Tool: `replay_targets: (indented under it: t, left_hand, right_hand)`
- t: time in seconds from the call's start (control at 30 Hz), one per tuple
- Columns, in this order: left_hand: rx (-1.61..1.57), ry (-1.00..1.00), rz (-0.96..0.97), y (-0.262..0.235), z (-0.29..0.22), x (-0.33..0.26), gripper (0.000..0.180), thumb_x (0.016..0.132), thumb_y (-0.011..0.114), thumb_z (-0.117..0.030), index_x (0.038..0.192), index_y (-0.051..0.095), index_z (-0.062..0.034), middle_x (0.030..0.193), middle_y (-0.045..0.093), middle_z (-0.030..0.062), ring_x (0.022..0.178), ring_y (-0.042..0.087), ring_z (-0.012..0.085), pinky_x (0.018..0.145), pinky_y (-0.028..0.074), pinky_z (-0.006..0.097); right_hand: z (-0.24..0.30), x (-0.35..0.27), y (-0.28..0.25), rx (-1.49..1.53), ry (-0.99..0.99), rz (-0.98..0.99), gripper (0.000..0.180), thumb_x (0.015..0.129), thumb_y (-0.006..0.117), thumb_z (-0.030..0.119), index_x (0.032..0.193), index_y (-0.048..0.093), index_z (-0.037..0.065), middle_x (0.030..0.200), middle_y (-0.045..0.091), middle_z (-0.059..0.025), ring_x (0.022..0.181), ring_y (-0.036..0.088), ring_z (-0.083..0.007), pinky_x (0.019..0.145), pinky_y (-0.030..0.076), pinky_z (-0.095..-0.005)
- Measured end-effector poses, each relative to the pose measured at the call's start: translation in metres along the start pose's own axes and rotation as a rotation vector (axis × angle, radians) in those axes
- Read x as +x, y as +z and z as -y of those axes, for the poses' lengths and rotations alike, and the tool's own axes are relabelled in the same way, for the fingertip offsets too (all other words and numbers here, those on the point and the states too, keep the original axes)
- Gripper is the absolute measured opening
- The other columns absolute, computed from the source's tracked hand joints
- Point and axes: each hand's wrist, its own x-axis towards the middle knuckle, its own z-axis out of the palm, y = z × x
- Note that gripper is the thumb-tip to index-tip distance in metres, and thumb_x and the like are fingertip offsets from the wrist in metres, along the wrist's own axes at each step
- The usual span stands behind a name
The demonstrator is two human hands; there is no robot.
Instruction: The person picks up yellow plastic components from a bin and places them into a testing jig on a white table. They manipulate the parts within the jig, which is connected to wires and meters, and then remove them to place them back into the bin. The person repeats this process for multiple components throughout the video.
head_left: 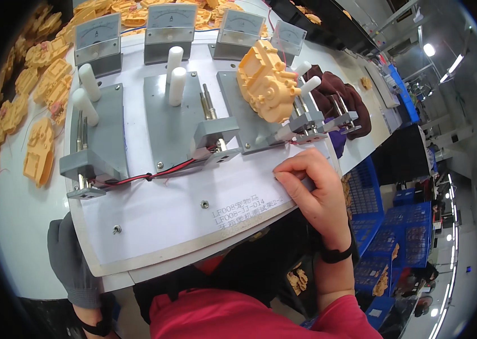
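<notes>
My right hand (313, 189) is over the front right of a white board (154, 226), thumb and forefinger pinched together; what they hold, if anything, is too small to make out. Just beyond it, a yellow plastic gearbox housing (269, 85) sits on a grey test fixture (244, 127), against its metal pins and clamp block (306, 127). My left hand (69, 257), in a grey glove, rests by the board's left front edge, its fingers largely hidden. Two more grey fixtures, one left (111, 121) and one middle (156, 124), hold white posts and pins without a housing.
Analog meters stand along the back, one of them at left (97, 42). Yellow housings (40, 150) are heaped left and behind. Red and black wires (148, 176) run between fixtures. Toggle switches (117, 229) poke up in front. Dark cloth (357, 101) and blue crates (413, 234) are right.
</notes>
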Motion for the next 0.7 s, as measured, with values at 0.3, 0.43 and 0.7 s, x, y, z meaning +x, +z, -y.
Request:
replay_targets:
  t: [0.3, 0.43, 0.7]
  left_hand:
    - [0.027, -0.041, 0.049, -0.0017, -0.0006, -0.0012, 0.038, 0.079, 0.061, -0.019, 0.111, 0.059, 0.0016, 0.091, 0.053, 0.0156, 0.086, 0.053, 0.0335, 0.077, 0.045, 0.039]
    - [0.010, -0.040, 0.049, -0.0019, -0.0008, -0.0004, 0.038, 0.080, 0.060, -0.020, 0.111, 0.059, 0.0013, 0.092, 0.053, 0.0157, 0.087, 0.053, 0.0337, 0.078, 0.045, 0.039]
    - [0.033, -0.046, 0.052, -0.0023, -0.0027, -0.0009, 0.038, 0.080, 0.060, -0.022, 0.111, 0.059, 0.0014, 0.091, 0.053, 0.0155, 0.087, 0.053, 0.0336, 0.077, 0.045, 0.038]
  right_hand:
    - [-0.0022, -0.0013, 0.0073, -0.013, -0.009, -0.074, 0.008, 0.084, 0.072, 0.008, 0.090, 0.069, 0.004, 0.087, 0.065, -0.0050, 0.080, 0.060, -0.0204, 0.074, 0.047, -0.0308]
    - [-0.0039, -0.0029, 0.0093, -0.023, -0.020, -0.089, 0.008, 0.083, 0.072, 0.008, 0.090, 0.070, 0.004, 0.088, 0.065, -0.0051, 0.080, 0.060, -0.0208, 0.073, 0.048, -0.0308]
    - [-0.0060, -0.0039, 0.0102, -0.016, -0.037, -0.103, 0.009, 0.083, 0.073, 0.007, 0.091, 0.070, 0.005, 0.088, 0.065, -0.0048, 0.081, 0.060, -0.0208, 0.072, 0.048, -0.0307]
